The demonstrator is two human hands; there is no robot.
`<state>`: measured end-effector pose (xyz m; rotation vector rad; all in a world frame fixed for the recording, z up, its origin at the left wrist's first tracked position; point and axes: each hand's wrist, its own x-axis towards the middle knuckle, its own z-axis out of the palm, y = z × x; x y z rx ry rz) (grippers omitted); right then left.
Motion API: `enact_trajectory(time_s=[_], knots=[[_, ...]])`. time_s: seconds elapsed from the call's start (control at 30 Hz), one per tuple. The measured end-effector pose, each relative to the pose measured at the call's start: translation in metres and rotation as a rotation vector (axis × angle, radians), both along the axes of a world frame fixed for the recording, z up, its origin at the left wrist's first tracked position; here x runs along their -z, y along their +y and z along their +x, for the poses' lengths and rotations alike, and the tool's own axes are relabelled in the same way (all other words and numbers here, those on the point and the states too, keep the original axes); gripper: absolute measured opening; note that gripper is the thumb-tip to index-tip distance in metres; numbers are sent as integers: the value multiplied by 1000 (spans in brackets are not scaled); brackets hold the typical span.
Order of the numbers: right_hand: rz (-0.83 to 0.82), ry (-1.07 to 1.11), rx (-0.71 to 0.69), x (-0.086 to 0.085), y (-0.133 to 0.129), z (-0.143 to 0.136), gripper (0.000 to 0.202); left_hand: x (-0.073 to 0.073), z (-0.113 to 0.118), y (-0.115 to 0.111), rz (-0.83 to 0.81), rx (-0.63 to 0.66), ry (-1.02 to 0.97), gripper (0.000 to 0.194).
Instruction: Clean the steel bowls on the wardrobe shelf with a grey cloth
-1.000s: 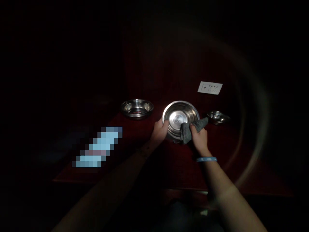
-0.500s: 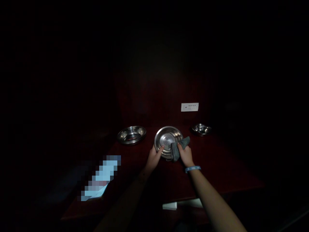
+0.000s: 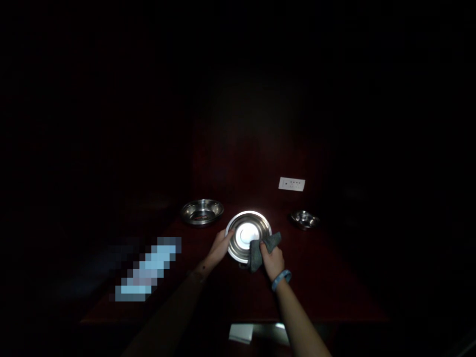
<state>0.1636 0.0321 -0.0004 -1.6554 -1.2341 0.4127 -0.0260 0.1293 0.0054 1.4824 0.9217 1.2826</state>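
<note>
A shiny steel bowl [image 3: 242,220] is held up over the table, its inside tilted toward me and its base glaring bright. My left hand [image 3: 220,246] grips the bowl's left rim, thumb on the inner wall and fingers behind. In my right hand [image 3: 273,260] a grey-green cloth [image 3: 256,256] is pinched, lying over the bowl's lower right rim. Part of the cloth sticks out to the right above my knuckles. The fingers under the bowl are hidden.
A wider steel basin [image 3: 202,213] stands at the table's back left, a smaller steel bowl [image 3: 304,219] at the back right. A bright pixelated patch [image 3: 148,272] lies at left on the dark red table [image 3: 320,297]. A white socket panel [image 3: 292,184] is on the wall.
The bowl, both hands and the cloth have shifted left and lower in view. The bowl's base has turned from dull to brightly glaring. The camera view has also shifted slightly.
</note>
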Motion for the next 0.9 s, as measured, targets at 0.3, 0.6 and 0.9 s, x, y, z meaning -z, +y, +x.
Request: enact_trajectory(time_s=[0.3,0.6,0.9], knots=[[30,-85,163,-7,-3,4,52,-17,2,-17,110,-42,52,42],[122,170,127,1,-8,1,46,-3,14,-23,20,24,3,54],[108,136,184,-3,-12,9,45,15,36,-36,-62,172,-118,50]])
